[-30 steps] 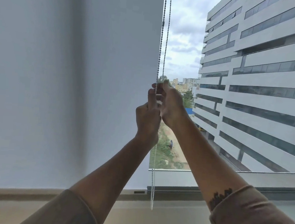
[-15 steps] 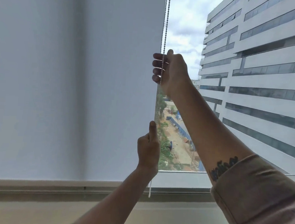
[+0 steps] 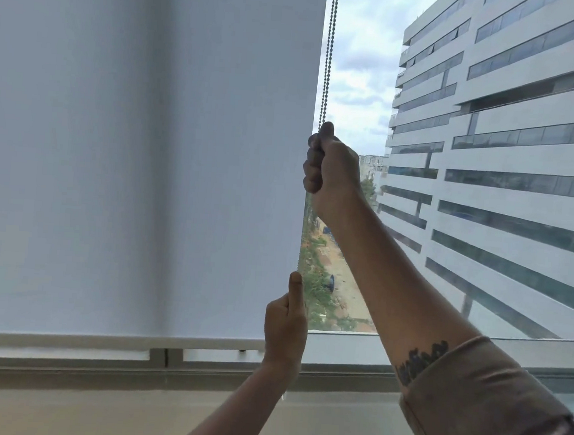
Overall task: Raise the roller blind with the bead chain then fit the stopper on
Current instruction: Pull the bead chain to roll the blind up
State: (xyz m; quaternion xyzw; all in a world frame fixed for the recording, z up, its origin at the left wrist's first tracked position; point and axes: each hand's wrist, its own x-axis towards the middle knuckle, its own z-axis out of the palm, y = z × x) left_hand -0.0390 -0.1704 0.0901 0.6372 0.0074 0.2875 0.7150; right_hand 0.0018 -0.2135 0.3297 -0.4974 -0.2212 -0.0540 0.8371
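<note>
Head view: right hand [image 3: 334,166] and left hand [image 3: 286,323] are each fisting the bead chain [image 3: 329,49] beside the barely raised roller blind [image 3: 139,154]; a slackening grip risks beads slipping, dropping it.

right fist [image 3: 334,166] above left fist [image 3: 285,327]

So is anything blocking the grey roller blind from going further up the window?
Nothing visible does. The grey fabric roller blind hangs free above the sill, both hands gripping the metal bead chain beside it.
</note>
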